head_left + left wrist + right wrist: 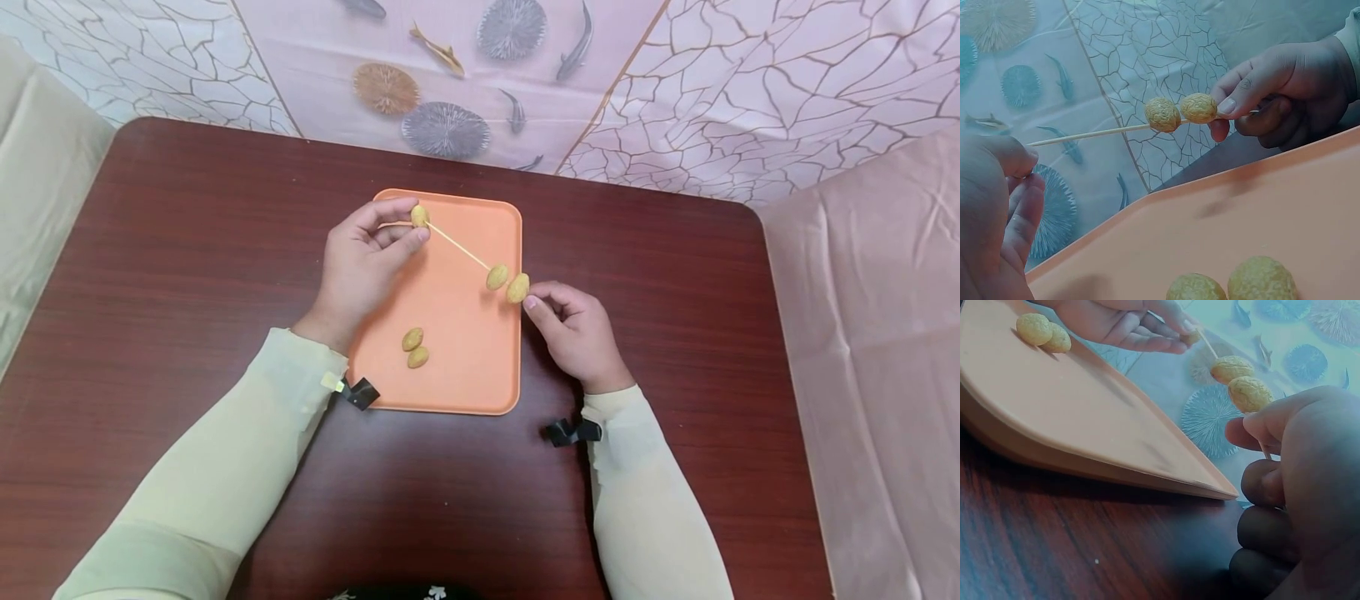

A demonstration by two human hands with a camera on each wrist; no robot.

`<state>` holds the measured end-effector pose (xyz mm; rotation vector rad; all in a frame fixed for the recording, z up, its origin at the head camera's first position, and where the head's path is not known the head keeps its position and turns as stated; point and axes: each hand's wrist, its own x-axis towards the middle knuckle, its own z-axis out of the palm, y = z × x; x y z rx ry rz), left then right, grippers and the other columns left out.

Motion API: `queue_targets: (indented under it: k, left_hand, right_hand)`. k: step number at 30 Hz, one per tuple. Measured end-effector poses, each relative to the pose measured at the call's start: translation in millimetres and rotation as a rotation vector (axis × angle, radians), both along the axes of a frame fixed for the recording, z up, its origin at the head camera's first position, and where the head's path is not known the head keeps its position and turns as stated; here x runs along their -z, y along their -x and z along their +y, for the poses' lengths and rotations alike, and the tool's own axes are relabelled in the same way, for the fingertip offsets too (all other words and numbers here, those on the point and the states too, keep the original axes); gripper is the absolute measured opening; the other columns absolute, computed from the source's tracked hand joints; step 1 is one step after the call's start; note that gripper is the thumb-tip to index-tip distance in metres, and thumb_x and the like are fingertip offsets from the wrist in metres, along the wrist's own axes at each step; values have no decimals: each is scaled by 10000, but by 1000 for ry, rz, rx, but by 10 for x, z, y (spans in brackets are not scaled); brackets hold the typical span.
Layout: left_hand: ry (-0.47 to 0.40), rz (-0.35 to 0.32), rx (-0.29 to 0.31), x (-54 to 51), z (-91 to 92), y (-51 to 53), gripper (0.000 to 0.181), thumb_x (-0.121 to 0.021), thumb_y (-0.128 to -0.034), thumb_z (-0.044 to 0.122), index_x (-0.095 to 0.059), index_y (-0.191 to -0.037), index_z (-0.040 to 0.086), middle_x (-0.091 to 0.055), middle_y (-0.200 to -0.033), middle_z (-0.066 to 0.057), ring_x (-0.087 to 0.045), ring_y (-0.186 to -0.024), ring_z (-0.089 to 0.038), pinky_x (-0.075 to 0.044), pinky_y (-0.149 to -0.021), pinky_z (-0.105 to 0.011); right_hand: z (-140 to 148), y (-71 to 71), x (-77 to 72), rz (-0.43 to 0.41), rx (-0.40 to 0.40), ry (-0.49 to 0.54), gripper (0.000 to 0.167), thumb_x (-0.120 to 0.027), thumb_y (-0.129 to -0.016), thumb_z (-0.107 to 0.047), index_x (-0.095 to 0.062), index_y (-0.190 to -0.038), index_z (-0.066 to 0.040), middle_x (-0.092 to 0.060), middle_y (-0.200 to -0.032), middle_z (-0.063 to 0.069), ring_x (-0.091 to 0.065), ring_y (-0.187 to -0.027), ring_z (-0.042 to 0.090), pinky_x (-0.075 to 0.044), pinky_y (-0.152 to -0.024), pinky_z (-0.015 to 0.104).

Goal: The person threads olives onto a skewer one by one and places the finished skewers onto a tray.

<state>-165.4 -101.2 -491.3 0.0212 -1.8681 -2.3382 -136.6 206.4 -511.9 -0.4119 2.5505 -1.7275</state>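
A thin wooden skewer (459, 245) slants between my two hands over an orange tray. Thumb and fingers of my left hand (367, 258) pinch a small yellow oval ball (419, 217) at the skewer's far left end; in the left wrist view those fingers hide it. Two more wrinkled yellow balls (1162, 114) (1199, 108) are threaded close together near the other end. Just beyond them my right hand (577, 333) pinches the skewer, whose pale end (1265, 450) shows between its curled fingers. On the tray lie two loose yellow balls (412, 339) (417, 357), side by side.
The orange tray (465, 375) has a low raised rim and sits on a dark red-brown wooden table (675, 250). Patterned cloth (465, 75) hangs behind the table's far edge, and plain pale cloth (870, 292) stands along the right side.
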Motion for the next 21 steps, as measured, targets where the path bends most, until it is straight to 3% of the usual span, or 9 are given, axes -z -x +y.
queue_targets:
  k: [12,17,21]
  left_hand:
    - [4,101,-28,43,-17,2,363,-852,-963,-52,-783,-1319,-48,-819,-1171,0,-782,-971,-119,-672,-914,-235]
    - [-42,138,-20,52,-24,8,310,-824,-981,-60,-805,-1289,-39,-833,-1136,-28,-774,-989,-141,-665,-933,-230]
    - [-30,130,-31,53,-32,12,322,-839,-970,-56,-801,-1290,-50,-836,-1122,-12,-764,-972,-133,-662,-906,-216]
  right_hand:
    - [2,6,10,8,-25,-10,113,-756,-1088,-129,-848,-1102,-65,-799,-975,168,-658,-860,65,-541,-786,165]
    - [2,2,7,17,-20,-24,113,-761,-1085,-139,-847,-1100,-67,-799,-951,156,-654,-842,68,-538,-768,167]
    - [5,4,2,26,-21,-32,113,-766,-1083,-148,-847,-1106,-72,-803,-959,146,-657,-843,63,-541,-770,165]
